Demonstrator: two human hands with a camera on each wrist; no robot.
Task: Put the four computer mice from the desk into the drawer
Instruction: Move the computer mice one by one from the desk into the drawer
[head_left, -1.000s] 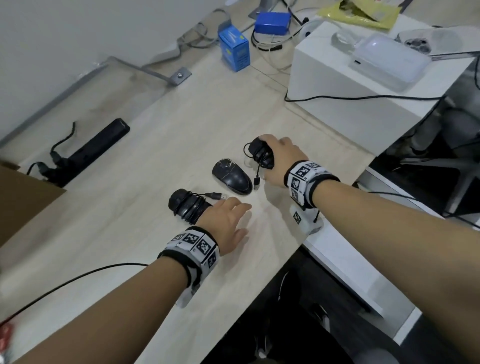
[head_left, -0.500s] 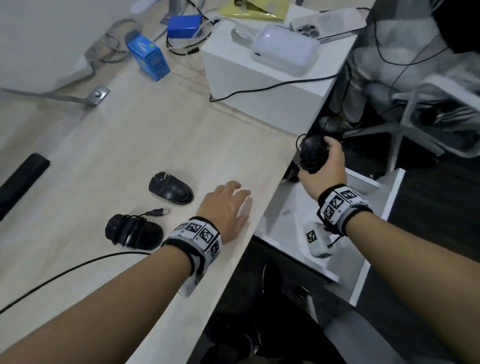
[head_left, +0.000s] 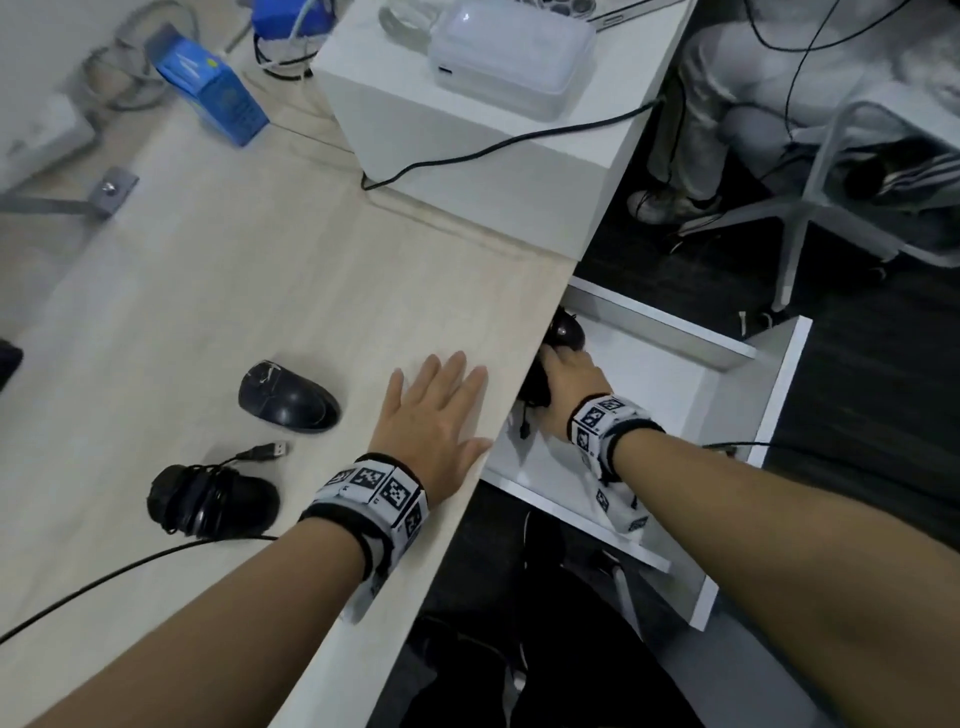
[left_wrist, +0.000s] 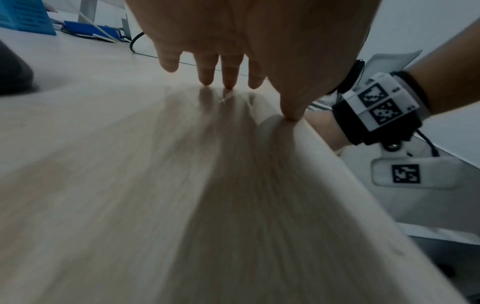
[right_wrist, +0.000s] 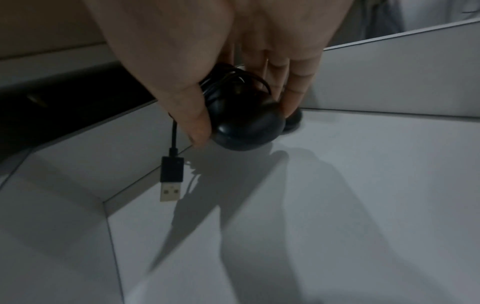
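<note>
Two black mice lie on the wooden desk: a bare one and one wrapped in its cable with the USB plug sticking out. My left hand rests flat on the desk near its right edge, fingers straight. My right hand is down inside the open white drawer, gripping a black cable-wrapped mouse just above the drawer floor, its USB plug dangling. Another black mouse sits at the drawer's back, just behind the held one.
A white box with a white device on top stands at the desk's far right, with a black cable across it. A blue carton lies further back. Beyond the drawer are a white chair frame and a seated person's legs.
My right hand has carried its mouse off the desk, over the edge and down into the drawer. My left hand has slid right, away from the wrapped mouse, and lies flat at the edge.
</note>
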